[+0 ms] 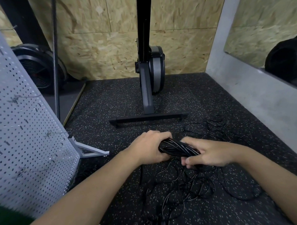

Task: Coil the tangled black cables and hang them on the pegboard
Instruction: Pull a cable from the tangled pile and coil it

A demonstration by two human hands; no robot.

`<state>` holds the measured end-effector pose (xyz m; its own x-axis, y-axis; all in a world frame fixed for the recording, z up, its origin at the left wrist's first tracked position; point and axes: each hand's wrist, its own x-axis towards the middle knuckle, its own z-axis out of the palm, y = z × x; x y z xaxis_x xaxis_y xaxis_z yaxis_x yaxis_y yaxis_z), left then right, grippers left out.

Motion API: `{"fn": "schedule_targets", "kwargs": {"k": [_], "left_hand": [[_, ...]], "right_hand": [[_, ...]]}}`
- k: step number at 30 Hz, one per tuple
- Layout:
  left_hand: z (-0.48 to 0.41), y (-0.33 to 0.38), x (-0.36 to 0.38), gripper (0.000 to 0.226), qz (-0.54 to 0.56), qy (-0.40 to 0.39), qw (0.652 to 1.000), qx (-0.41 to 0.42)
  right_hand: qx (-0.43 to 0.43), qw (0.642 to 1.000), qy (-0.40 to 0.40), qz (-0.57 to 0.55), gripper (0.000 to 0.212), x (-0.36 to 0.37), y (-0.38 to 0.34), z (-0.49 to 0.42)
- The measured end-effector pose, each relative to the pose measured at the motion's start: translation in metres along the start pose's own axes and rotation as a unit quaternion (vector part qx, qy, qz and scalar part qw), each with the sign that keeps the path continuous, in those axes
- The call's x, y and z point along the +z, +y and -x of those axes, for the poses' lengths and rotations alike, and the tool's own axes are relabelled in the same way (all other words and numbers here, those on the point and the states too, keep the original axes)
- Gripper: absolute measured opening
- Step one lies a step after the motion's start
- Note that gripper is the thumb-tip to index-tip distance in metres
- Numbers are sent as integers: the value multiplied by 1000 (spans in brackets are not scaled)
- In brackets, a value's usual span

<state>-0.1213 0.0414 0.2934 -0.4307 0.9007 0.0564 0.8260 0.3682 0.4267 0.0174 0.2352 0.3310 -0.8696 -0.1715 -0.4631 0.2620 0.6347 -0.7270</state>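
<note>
A thick bundle of black cable (179,148) runs between my two hands above the speckled floor. My left hand (148,149) grips its left end, fingers curled over the strands. My right hand (205,155) holds the right end, thumb below and fingers wrapped behind. Loose tangled black cables (186,187) spread over the floor under and in front of my hands, and more loops (211,126) lie further right. The grey pegboard (20,121) stands tilted at the left, with several thin metal hooks sticking out of it.
A black rowing machine stands upright at the back, its base bar (149,118) across the floor just beyond my hands. The pegboard's grey foot (91,151) juts out at floor level. A concrete wall (255,90) closes the right side, a chipboard wall the back.
</note>
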Motion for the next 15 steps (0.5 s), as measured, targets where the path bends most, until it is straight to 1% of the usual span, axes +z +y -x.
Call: {"fn": "schedule_targets", "kwargs": {"k": [1, 2, 4, 5, 8, 9, 10, 11, 13, 14, 15], "left_hand": [[0, -1, 0, 27, -13, -7, 1000, -9], [-1, -1, 0, 22, -24, -13, 999, -18], [-2, 0, -2, 18, -58, -22, 998, -29], [-2, 1, -2, 17, -82, -25, 996, -32], [-5, -3, 0, 16, -118, -24, 992, -44], [-6, -6, 2, 15, -99, -11, 994, -45], [-7, -9, 4, 17, -53, 5, 998, -45], [-7, -10, 6, 27, 13, 16, 999, -48], [-6, -15, 7, 55, 137, 16, 989, -60], [-3, -17, 5, 61, 172, 7, 982, -75], [-1, -19, 4, 60, 191, -4, 977, -94]], "right_hand": [[2, 999, 21, 29, 37, 2, 1, -2], [2, 996, 41, 78, 34, 5, 3, -5], [6, 983, 75, 166, 14, 11, 5, -10], [9, 978, 85, 190, 8, 13, 6, -12], [4, 970, 107, 220, 13, 16, 6, -17], [-1, 970, 117, 211, 15, 15, 7, -16], [-4, 972, 127, 196, 17, 13, 8, -15], [-5, 976, 133, 173, 20, 10, 10, -14], [-2, 983, 135, 126, 24, 7, 14, -11], [-8, 985, 138, 101, 25, 6, 17, -8], [-18, 987, 145, 72, 26, 6, 18, -5]]}}
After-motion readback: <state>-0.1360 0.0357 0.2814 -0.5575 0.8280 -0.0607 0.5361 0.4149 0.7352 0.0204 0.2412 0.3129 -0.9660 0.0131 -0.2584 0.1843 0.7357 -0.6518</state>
